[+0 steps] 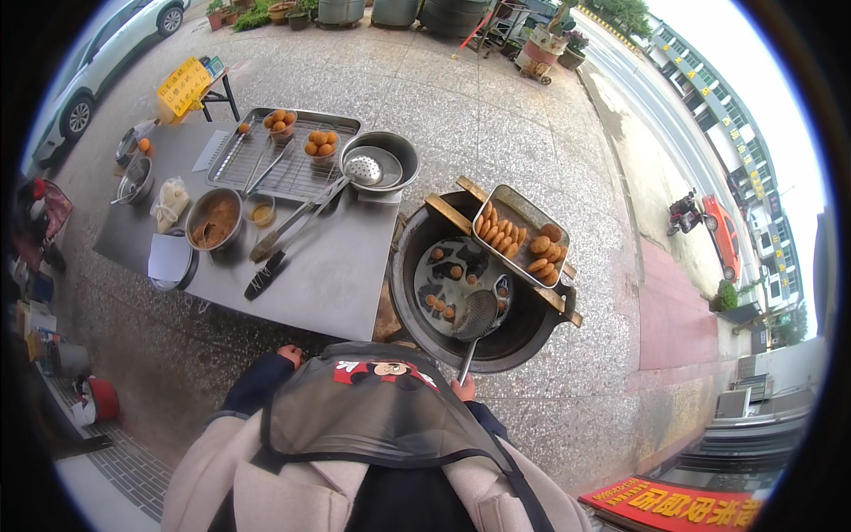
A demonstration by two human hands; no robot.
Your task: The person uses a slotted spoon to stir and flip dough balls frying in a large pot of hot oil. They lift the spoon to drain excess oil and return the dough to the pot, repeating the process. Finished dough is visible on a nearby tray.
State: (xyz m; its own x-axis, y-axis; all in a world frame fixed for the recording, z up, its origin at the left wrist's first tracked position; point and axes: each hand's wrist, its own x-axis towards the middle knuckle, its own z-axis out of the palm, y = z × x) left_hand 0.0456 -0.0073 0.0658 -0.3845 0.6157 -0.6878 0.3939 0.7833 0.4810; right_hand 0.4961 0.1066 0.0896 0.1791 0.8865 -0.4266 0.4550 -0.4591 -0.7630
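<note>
My right hand (463, 388) is closed round the handle of a perforated metal skimmer (476, 314), whose bowl rests in the oil of a large dark wok (405, 292). Several small brown balls (456, 272) float round it. On wooden slats (452, 214) across the wok sits a metal tray (525, 199) with rows of fried flat cakes (498, 233) and a stack of rounder ones. My left hand (290, 354) hangs near the front edge of the steel table (319, 286), fingers curled; whether it holds anything is unclear.
The table bears a wire rack tray (226, 176) with cups of fried balls (321, 146), a steel basin (413, 156), a second skimmer (364, 171), tongs (264, 274), a bowl of brown filling (216, 219) and a small cup (260, 212). A yellow handwritten sign (185, 86) stands behind.
</note>
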